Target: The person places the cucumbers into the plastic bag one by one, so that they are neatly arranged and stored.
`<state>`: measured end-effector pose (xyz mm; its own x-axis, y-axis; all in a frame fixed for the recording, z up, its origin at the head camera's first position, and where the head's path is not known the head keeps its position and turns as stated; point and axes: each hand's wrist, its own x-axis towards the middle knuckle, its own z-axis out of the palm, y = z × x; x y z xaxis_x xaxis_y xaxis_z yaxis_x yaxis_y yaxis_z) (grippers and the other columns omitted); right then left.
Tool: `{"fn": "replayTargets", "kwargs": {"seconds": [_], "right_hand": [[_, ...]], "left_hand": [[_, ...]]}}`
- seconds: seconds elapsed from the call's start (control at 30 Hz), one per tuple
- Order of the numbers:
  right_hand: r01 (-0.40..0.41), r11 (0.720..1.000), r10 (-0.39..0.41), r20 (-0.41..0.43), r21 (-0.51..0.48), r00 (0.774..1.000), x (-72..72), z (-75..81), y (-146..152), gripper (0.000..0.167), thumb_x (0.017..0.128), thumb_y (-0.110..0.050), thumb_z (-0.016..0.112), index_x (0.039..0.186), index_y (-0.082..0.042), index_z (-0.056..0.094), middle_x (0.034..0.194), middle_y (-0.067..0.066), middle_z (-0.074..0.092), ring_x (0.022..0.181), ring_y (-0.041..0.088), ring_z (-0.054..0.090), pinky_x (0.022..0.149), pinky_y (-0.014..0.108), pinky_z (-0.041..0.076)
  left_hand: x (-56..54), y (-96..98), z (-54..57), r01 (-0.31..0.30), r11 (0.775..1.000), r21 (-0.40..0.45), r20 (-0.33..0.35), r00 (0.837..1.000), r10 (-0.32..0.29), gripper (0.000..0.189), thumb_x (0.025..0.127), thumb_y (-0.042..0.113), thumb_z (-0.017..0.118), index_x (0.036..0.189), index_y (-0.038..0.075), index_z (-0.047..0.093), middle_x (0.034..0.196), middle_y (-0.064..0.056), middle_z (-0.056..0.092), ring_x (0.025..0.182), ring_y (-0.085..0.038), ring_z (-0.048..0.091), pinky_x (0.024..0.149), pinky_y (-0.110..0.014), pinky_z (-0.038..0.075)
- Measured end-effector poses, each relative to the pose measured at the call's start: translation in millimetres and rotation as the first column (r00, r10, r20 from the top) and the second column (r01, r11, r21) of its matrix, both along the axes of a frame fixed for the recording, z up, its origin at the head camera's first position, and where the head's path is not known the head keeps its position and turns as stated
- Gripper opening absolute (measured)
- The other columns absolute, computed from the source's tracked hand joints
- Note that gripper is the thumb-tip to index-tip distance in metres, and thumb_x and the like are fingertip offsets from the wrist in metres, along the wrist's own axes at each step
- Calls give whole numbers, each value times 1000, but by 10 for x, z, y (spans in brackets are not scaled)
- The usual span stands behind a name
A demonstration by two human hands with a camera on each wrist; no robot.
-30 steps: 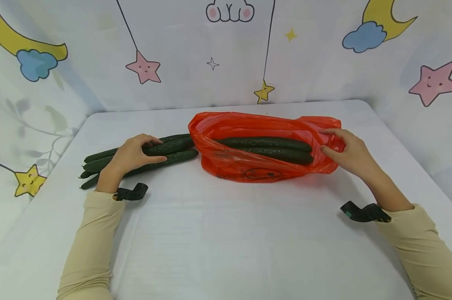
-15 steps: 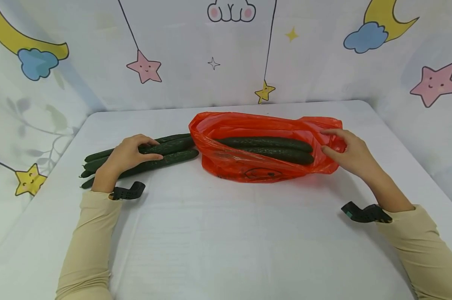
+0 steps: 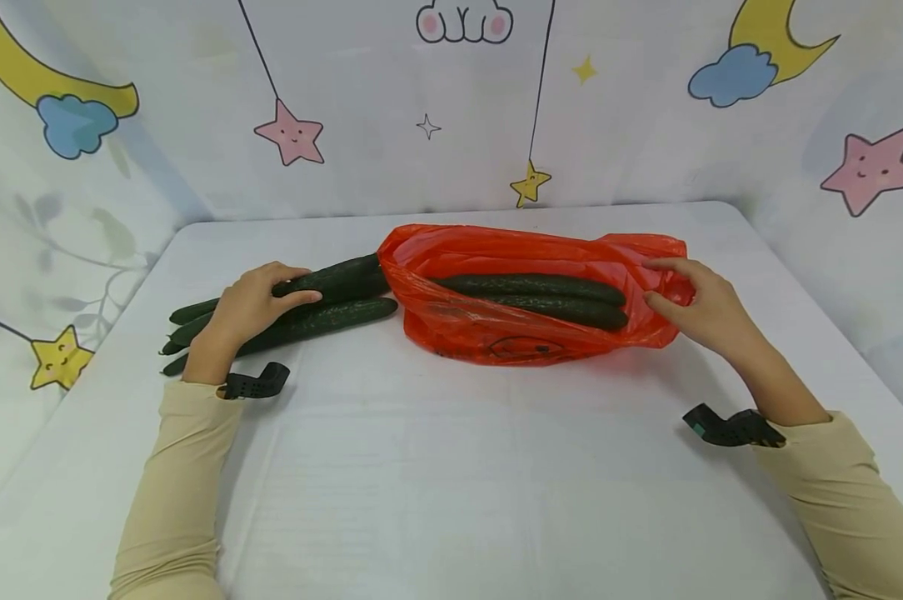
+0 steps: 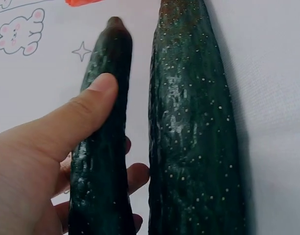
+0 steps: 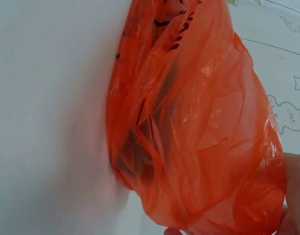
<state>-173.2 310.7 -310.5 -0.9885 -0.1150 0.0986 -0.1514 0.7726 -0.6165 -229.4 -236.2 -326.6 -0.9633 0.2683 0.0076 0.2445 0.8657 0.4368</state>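
Observation:
My left hand (image 3: 249, 304) grips a dark green cucumber (image 3: 339, 275) on the left of the table, thumb on one side and fingers curled round the other in the left wrist view. Its front end is slightly raised beside the mouth of a red plastic bag (image 3: 496, 246). Another cucumber (image 4: 194, 122) lies close alongside the held one. Two cucumbers (image 3: 541, 287) show through the gap in the bag. At the bag's right end my right hand (image 3: 706, 304) holds the plastic between thumb and fingers; the bag partly hides the fingers in the right wrist view.
More cucumbers (image 3: 189, 312) lie together under and behind the left forearm. The white table (image 3: 451, 467) stretches out in front of the bag. A printed cloth backdrop (image 3: 376, 125) rises behind the table.
The left hand has moved slightly left along the cucumbers, then taken hold of one and lifted its front end a little. The right hand and the bag have stayed nearly still.

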Motion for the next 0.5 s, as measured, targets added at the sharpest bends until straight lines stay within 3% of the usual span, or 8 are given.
{"fn": "replayTargets", "kwargs": {"seconds": [0.23, 0.5], "right_hand": [[-1, 1000, 1, 2, -1, 1000, -3, -6, -3, 49, 97, -14, 57, 141, 3, 44, 140, 32, 41, 123, 50, 39, 85, 68, 46], [4, 1000, -4, 5, 2, 1000, -3, -11, 3, 48, 97, -15, 57, 141, 3, 45, 140, 31, 41, 123, 49, 39, 86, 66, 47]], "left_hand": [[1, 1, 18, -4, 999, 39, -7, 1000, 5, 63, 96, 46, 57, 144, 6, 47, 146, -21, 44, 130, -43, 42, 100, -63, 36], [13, 18, 24, 18, 997, 79, -28, 999, -16, 59, 95, 40, 61, 142, 6, 50, 141, -20, 48, 130, -42, 42, 102, -60, 35]]}}
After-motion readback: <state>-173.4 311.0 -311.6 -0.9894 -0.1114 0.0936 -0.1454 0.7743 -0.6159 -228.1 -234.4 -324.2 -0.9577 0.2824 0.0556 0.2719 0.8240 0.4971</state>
